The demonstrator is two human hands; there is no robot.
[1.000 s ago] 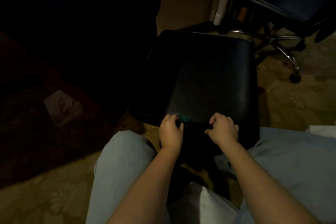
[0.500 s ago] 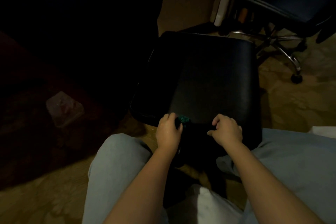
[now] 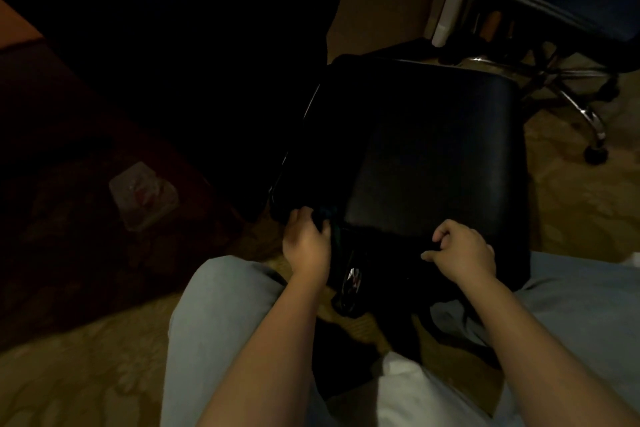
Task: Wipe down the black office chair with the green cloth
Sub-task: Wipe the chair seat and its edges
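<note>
Left hand: the left hand [image 3: 306, 246] is at the near left corner of the seat, fingers curled down over the green cloth [image 3: 328, 215] and holding it bunched against the seat's edge.
Right hand: the right hand [image 3: 464, 251] lies against the near front edge of the seat, well apart from the left. Its fingers are curled tight and the thumb points left. In the dark I cannot tell whether it grips the upholstery or only rests there.
Green cloth: only a small dark teal fold shows past the fingertips, touching the seat's front corner; the rest is hidden under the hand.
Black office chair: the black office chair [image 3: 433, 156] stands directly in front of the person, between the knees [image 3: 221, 315] in pale blue trousers. The seat is smooth, dark and faintly glossy, with a dull sheen across its right half.
Under the seat: a chrome part [image 3: 351, 279] glints just below the front edge, between the two hands.
Surroundings: a second chair [image 3: 571, 21] with a chrome base stands at upper right; a clear plastic container [image 3: 143, 196] lies on the patterned carpet [image 3: 86, 374] to the left.
</note>
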